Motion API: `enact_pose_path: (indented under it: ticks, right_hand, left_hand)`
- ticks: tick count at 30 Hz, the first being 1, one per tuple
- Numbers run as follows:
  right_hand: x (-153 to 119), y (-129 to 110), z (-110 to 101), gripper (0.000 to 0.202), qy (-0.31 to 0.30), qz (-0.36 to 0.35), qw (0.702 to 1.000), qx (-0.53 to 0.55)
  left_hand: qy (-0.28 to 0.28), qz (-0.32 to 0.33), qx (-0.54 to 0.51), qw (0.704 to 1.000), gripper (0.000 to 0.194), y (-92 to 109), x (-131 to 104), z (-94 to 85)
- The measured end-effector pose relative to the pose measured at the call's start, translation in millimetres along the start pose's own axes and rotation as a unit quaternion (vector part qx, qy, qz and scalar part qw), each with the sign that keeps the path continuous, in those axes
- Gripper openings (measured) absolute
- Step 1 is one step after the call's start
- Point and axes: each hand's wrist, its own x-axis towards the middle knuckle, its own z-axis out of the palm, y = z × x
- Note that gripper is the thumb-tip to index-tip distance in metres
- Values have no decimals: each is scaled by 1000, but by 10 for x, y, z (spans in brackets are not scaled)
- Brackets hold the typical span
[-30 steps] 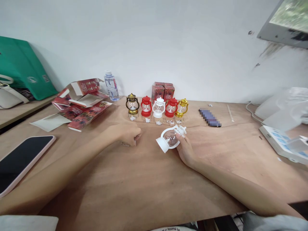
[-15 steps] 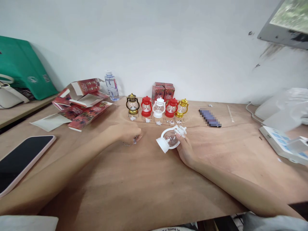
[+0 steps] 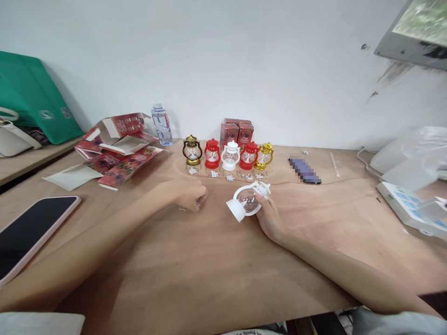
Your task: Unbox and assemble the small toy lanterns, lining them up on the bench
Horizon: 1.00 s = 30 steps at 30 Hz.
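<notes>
My right hand (image 3: 268, 214) grips a white toy lantern (image 3: 248, 201) by its top, with fingers partly hidden behind it. The lantern is tilted, its white base pointing down and left, and its globe is clear. To the left, my left hand (image 3: 190, 193) is closed low over the table, pinching a small, clear, shiny piece (image 3: 198, 203) that is mostly hidden. A thin wire (image 3: 184, 209) shows beneath that hand; whether it is held or lying on the wood cannot be told.
Behind my hands stand a bronze lantern (image 3: 192, 151), red lanterns (image 3: 212, 154), a white lantern (image 3: 231, 156) and a gold lantern (image 3: 264, 157), with wire handles and tags before them. Around are red boxes (image 3: 229, 134), opened cartons (image 3: 122, 153), a bottle (image 3: 161, 123), phones (image 3: 35, 232) and a power strip (image 3: 408, 209).
My left hand has shifted slightly right and down and now covers more of the small piece and wire. My right hand and the white lantern have hardly moved.
</notes>
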Motion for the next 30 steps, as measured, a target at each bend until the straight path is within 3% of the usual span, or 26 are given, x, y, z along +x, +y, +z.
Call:
enact_pose_path:
  ticks: [12, 22, 30]
  right_hand:
    - [3, 26, -36, 27, -7, 3, 1000, 5]
    - [5, 16, -33, 31, -16, -5, 999, -30]
    - [-1, 14, -27, 28, -15, -9, 999, -27]
  left_hand:
    - [13, -10, 37, 999, 23, 49, 5, 9]
    - [42, -29, 44, 998, 14, 208, 3, 20]
    - [50, -30, 58, 997, 17, 191, 6, 4]
